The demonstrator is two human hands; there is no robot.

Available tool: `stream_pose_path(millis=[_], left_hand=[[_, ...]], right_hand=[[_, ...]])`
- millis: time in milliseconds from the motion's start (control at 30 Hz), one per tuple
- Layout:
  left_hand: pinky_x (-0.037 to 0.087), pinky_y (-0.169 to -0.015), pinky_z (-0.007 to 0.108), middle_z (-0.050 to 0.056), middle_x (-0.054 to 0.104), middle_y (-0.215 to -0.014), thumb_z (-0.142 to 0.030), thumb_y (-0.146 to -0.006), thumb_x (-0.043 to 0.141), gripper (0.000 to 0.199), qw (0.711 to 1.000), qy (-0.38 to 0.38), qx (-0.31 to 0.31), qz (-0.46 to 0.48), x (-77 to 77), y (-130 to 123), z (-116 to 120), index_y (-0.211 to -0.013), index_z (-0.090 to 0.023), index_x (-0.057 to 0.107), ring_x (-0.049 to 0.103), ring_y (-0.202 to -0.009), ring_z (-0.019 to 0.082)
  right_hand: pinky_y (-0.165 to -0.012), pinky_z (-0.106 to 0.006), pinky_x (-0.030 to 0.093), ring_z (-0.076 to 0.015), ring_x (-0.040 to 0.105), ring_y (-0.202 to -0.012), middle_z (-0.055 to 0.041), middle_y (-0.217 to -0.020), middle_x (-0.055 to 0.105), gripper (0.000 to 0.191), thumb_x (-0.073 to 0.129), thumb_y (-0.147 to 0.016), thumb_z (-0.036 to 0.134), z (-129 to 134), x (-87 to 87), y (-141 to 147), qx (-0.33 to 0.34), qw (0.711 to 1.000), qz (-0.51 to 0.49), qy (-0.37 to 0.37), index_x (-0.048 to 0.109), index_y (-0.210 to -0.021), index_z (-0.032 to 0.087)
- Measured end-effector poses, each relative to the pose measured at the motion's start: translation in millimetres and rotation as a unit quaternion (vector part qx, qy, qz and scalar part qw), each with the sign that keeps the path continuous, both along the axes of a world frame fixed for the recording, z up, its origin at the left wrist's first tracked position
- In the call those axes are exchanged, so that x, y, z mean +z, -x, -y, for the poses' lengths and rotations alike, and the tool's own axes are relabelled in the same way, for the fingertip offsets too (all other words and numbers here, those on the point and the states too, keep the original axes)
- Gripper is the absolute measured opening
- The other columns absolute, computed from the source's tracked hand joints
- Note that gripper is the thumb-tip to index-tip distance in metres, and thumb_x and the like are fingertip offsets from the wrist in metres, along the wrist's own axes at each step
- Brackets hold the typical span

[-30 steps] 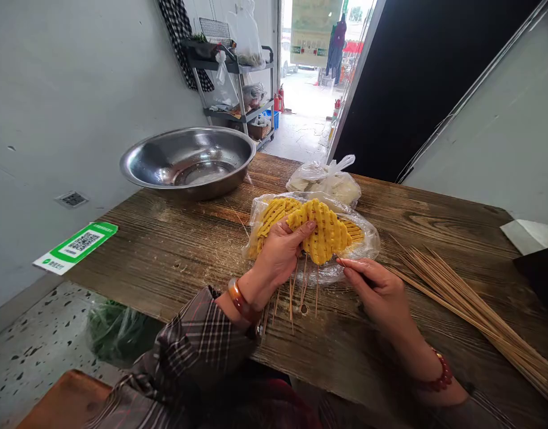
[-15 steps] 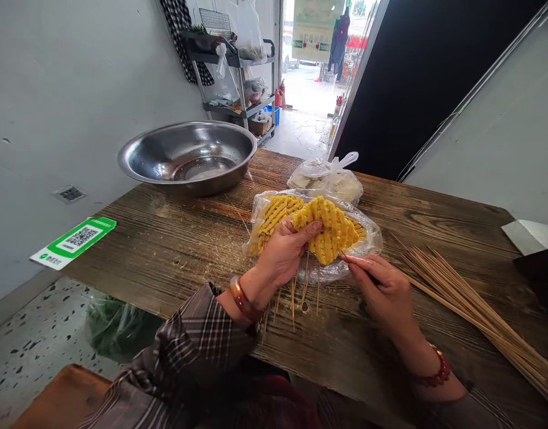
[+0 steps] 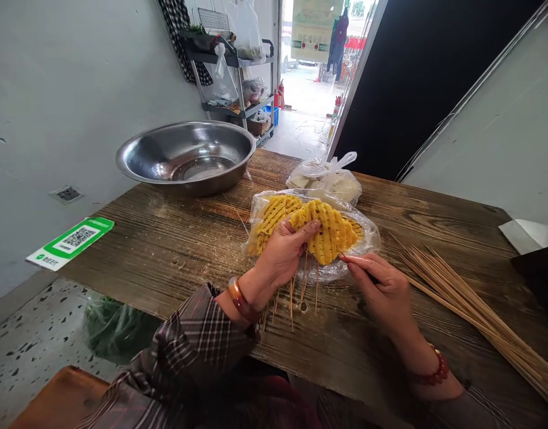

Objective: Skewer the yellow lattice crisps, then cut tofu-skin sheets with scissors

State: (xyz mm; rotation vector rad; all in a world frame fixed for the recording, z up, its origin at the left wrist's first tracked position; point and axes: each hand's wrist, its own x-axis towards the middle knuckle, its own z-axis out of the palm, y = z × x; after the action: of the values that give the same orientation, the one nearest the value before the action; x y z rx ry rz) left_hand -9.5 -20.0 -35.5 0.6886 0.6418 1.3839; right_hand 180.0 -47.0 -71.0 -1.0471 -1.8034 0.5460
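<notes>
My left hand [image 3: 286,250] grips a yellow lattice-cut piece [image 3: 330,232], thumb on top, above an open clear plastic bag [image 3: 370,235]. Just right of the piece's lower edge, my right hand [image 3: 383,283] pinches a thin stick whose tip is near or at that edge; contact is unclear. More yellow lattice pieces [image 3: 274,217] lie on the bag behind my left hand. Several thin sticks [image 3: 292,304] stick out below my left hand toward the table's front edge. A fanned bundle of bamboo skewers [image 3: 470,298] lies to the right of my right hand.
A large steel basin [image 3: 188,179] sits at the table's back left. Behind the yellow pieces is a tied plastic bag [image 3: 345,185]. A green QR card [image 3: 72,243] lies at the left edge of the wooden table [image 3: 166,262]. A shelf cart [image 3: 233,59] stands beyond.
The view has shifted very slightly. Both hands keep nearly the same pose around the yellow piece, with no clear change in what they hold.
</notes>
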Motion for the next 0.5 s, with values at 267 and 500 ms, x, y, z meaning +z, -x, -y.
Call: stream_pose_path(millis=[267,500], left_hand=[[0.055,-0.091,0.036,0.006,0.074,-0.096,-0.034,-0.071,0.082,0.032,0.999,0.017,0.038,-0.009,-3.6,1.2,-1.1,-0.095,-0.017,0.069,0.068,-0.102,0.024],[0.056,-0.089,0.035,0.005,0.074,-0.092,-0.036,-0.071,0.082,0.032,1.000,0.007,0.019,-0.010,-1.6,-0.7,-0.5,-0.091,-0.015,0.069,0.068,-0.103,0.025]], right_hand=[[-0.070,-0.031,0.058,-0.0183,0.072,-0.079,-0.0033,-0.089,0.077,0.018,0.061,-0.091,0.021,0.3,0.8,1.6,-0.001,1.000,-0.006,0.004,0.078,-0.096,0.026],[-0.071,-0.029,0.058,-0.0172,0.072,-0.079,-0.0027,-0.088,0.077,0.020,0.062,-0.091,0.019,0.3,0.3,1.8,-0.001,1.000,-0.007,-0.007,0.078,-0.098,0.026]])
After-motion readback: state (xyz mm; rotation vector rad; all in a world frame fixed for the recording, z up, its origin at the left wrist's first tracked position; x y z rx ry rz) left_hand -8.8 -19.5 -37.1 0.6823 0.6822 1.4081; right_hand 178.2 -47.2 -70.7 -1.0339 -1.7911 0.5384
